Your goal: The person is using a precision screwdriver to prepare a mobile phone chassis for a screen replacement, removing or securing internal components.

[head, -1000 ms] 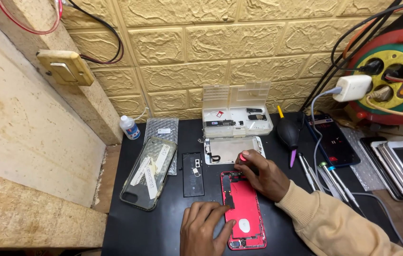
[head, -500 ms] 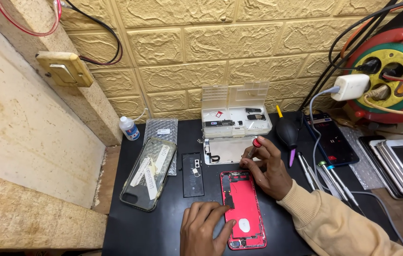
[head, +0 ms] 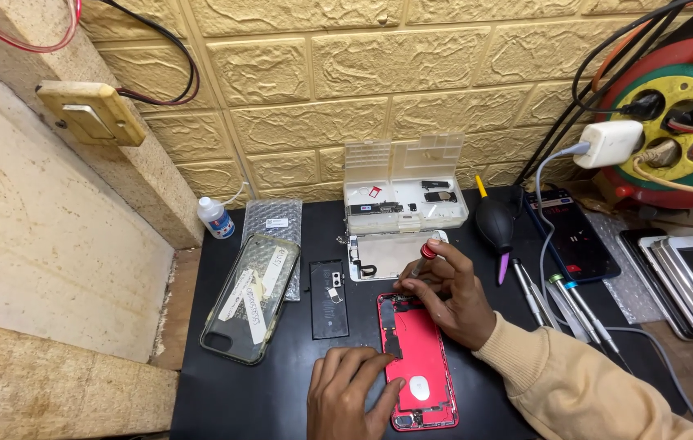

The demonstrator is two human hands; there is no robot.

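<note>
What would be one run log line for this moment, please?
left hand: steadies red phone shell | right hand: holds red-capped screwdriver at shell's top end | battery: left of shell

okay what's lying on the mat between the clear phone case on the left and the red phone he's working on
In the head view, a black phone battery lies flat on the black mat between the clear phone case and the red phone.

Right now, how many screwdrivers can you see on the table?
4 that I can tell: one red-capped screwdriver in the right hand over the red phone, and three loose screwdrivers lying right of that hand. Others may be hidden.
</note>
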